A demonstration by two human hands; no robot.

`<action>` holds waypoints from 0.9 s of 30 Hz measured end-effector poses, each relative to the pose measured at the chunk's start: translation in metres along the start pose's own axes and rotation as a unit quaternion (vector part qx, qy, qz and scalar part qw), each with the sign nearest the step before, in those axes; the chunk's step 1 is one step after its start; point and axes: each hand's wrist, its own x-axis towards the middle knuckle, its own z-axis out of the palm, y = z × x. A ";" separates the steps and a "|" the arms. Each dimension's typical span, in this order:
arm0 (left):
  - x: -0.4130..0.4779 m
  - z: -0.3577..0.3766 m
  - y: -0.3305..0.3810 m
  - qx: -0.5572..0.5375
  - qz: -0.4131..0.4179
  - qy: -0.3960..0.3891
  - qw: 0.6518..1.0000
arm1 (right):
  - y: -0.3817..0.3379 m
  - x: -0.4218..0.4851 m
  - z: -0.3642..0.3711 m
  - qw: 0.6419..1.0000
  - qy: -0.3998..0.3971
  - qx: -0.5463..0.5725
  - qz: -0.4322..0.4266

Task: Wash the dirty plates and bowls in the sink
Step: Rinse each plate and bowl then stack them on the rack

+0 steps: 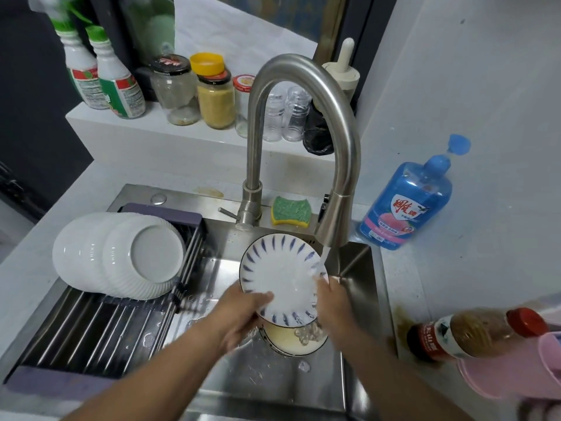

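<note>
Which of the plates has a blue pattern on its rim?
The round white plate held under the running water; the ribbed plates leaning on the drying rack are plain white.

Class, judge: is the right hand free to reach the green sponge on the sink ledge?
Probably, but not yet: the right hand is busy on the striped plate; the sponge lies uncovered behind it.

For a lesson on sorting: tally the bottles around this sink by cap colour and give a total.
Green, spray bottles: 2
Blue, soap bottle: 1
Red, sauce bottle: 1
Total: 4
</note>
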 end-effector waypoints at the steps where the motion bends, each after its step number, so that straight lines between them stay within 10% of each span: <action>1: -0.004 0.009 -0.013 -0.038 0.003 0.011 0.999 | 0.008 -0.005 0.010 0.999 0.019 0.035 0.031; 5: -0.018 0.030 -0.044 -0.102 0.022 -0.004 0.995 | 0.019 -0.023 0.026 0.992 0.024 0.088 0.088; 16: 0.000 -0.013 0.026 0.093 -0.115 -0.103 0.984 | -0.028 0.028 -0.025 0.972 -0.097 -0.205 -0.057; 22: 0.001 0.011 -0.012 -0.046 0.012 0.000 0.999 | -0.016 0.008 -0.011 0.995 -0.022 -0.100 0.018; 27: 0.011 0.007 -0.021 -0.063 0.054 0.024 0.996 | -0.006 -0.010 -0.008 0.961 0.094 -0.223 -0.133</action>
